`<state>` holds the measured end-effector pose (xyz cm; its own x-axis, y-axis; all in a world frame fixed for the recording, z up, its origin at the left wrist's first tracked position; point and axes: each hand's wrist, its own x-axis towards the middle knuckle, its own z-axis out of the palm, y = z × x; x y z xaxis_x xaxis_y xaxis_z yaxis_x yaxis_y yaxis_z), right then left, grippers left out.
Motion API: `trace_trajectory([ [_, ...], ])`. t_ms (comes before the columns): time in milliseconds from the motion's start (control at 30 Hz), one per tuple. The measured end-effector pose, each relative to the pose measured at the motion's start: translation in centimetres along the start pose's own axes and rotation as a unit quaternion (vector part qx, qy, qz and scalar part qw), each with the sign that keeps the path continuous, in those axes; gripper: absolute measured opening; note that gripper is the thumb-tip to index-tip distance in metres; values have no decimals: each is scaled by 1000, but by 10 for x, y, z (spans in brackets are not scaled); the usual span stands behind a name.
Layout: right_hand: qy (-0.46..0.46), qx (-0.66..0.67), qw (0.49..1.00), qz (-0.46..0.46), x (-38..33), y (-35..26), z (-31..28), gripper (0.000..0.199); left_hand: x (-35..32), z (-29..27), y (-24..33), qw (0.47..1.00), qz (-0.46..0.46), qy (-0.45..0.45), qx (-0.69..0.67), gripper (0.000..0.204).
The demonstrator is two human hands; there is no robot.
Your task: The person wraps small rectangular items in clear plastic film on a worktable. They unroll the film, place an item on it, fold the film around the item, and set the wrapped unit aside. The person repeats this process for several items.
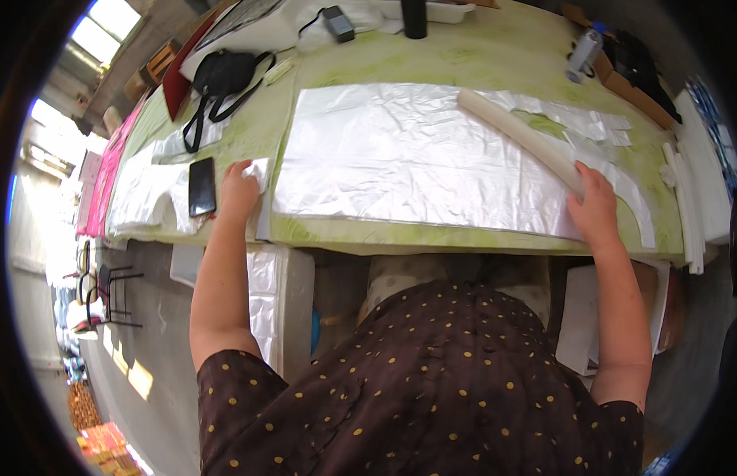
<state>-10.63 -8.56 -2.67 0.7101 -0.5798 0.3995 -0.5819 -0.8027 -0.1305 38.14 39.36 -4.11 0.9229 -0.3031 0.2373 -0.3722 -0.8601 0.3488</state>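
At centre frame, one stack of clear plastic sheets lies on the green table; the right hand grips one white roll lying across it. The left hand, fingers flat and spread, presses white bags beside one black phone; one black pouch sits upper left.

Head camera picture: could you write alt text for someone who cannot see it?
Seen from above, a person leans over a green table spread with a big sheet of clear plastic. The right hand holds the end of a long white roll; the left hand rests on smaller plastic pieces beside a black phone.
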Motion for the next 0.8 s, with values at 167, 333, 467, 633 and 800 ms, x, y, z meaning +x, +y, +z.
trace_trajectory([
  [167, -121, 73, 989, 36, -5, -19, -29, 58, -23, 27, 13, 992, 114, 1, 51, 46],
  [333, -133, 220, 966, 36, -46, -65, -44, 61, -24, 25, 12, 991, 90, -65, 70, 48],
  [467, -155, 284, 945, 53, -70, -98, -47, 64, -21, 28, 8, 988, 114, -28, 103, 47],
  [633, -196, 357, 908, 98, -65, -111, -50, 67, -29, 18, 60, 966, 221, 101, 86, 42],
  [800, -194, 371, 905, 78, -65, -112, -40, 67, -80, 31, 198, 891, 408, -72, -186, 47],
])
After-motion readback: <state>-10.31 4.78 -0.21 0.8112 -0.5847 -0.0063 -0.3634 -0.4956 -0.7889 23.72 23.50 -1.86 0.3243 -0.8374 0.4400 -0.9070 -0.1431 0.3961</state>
